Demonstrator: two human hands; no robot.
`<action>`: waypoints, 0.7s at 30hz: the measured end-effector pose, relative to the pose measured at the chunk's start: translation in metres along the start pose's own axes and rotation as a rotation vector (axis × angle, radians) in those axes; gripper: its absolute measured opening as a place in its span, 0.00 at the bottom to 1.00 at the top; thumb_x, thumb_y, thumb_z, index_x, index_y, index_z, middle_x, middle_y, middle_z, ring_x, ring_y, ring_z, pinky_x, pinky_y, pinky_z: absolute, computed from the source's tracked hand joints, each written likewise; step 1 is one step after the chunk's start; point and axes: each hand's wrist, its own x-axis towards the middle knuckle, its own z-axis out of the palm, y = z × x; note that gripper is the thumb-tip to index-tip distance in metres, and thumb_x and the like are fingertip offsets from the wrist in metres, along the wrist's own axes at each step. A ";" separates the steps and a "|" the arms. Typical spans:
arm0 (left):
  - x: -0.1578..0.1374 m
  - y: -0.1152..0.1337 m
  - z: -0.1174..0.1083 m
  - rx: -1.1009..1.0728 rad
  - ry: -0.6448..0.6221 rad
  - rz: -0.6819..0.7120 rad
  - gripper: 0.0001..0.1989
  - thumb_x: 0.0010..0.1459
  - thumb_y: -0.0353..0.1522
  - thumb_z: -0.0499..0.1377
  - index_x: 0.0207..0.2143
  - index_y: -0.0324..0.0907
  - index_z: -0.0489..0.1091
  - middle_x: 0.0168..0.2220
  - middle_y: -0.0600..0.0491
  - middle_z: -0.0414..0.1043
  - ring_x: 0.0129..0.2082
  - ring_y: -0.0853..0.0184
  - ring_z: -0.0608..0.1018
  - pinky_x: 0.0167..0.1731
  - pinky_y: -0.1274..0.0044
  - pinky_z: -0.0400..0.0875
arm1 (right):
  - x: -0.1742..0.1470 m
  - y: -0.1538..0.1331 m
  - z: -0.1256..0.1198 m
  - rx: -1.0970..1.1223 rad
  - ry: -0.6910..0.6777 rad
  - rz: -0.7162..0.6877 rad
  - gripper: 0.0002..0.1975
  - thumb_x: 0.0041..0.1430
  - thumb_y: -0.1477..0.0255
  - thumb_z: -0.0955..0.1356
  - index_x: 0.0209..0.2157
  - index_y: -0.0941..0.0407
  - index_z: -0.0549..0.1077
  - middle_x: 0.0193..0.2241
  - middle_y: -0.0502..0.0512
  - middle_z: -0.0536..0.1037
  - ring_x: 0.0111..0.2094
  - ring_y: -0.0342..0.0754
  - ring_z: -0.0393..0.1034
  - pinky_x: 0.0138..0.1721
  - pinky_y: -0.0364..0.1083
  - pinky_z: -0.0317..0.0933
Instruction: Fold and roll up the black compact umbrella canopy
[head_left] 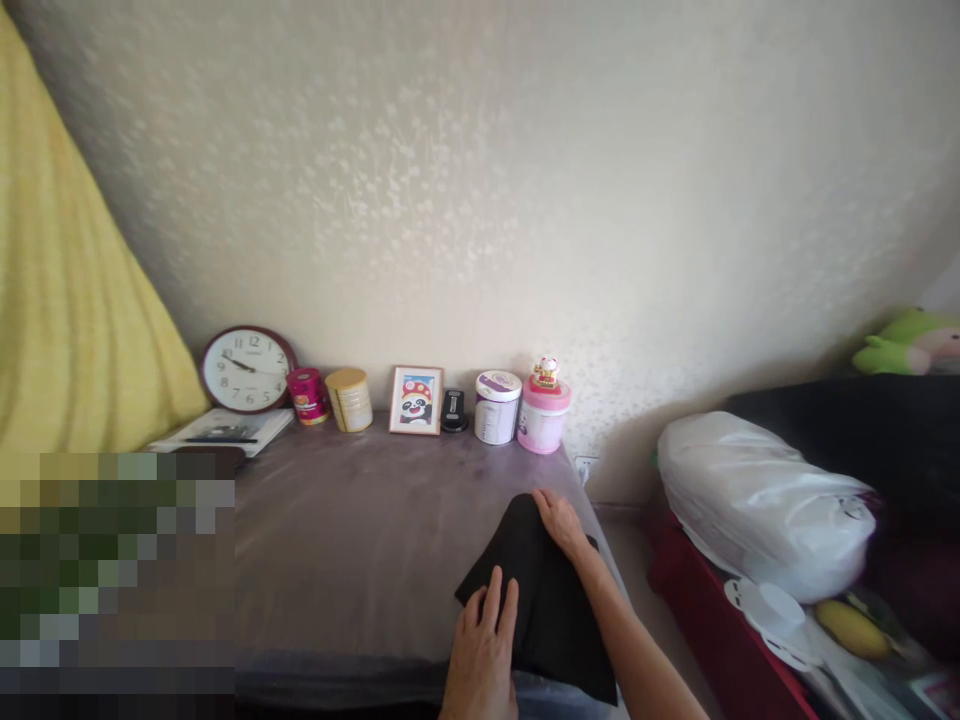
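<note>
In front of the pink canister, the black cloth looks only partly flattened; left hand loosely splayed over it, right hand at its far edge, grip unclear

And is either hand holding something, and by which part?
The right hand touches the far edge of the black sheet; the left hand is over its left side. Whether either grips it cannot be told.

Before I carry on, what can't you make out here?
Head view:
Black cloth: underside, hidden by its top.
Left hand and right hand: palms, hidden by their backs.
Grey surface: lower left, covered by pixel blocks.
White bag: most contents, behind its plastic.
White tin: side print, too small.
Yellow curtain: cut off by left edge.
</note>
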 end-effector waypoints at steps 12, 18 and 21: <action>-0.006 0.000 0.004 -0.012 0.071 0.021 0.47 0.39 0.18 0.50 0.62 0.45 0.36 0.66 0.53 0.31 0.61 0.57 0.53 0.58 0.66 0.52 | -0.105 0.026 -0.063 0.145 0.128 0.390 0.20 0.51 0.56 0.60 0.35 0.55 0.72 0.34 0.59 0.77 0.35 0.52 0.72 0.39 0.48 0.63; -0.005 0.000 0.003 -0.010 0.064 0.002 0.47 0.39 0.17 0.49 0.62 0.46 0.37 0.66 0.53 0.31 0.61 0.59 0.53 0.58 0.67 0.52 | -0.117 0.006 -0.065 0.281 0.083 0.519 0.27 0.46 0.52 0.63 0.39 0.58 0.72 0.26 0.55 0.76 0.29 0.52 0.71 0.31 0.47 0.63; -0.007 0.001 0.001 -0.018 0.062 0.007 0.47 0.39 0.17 0.49 0.62 0.45 0.37 0.66 0.53 0.30 0.61 0.60 0.52 0.58 0.68 0.52 | -0.114 -0.004 -0.067 0.367 0.093 0.535 0.26 0.43 0.53 0.66 0.39 0.58 0.72 0.26 0.54 0.77 0.32 0.53 0.72 0.34 0.47 0.63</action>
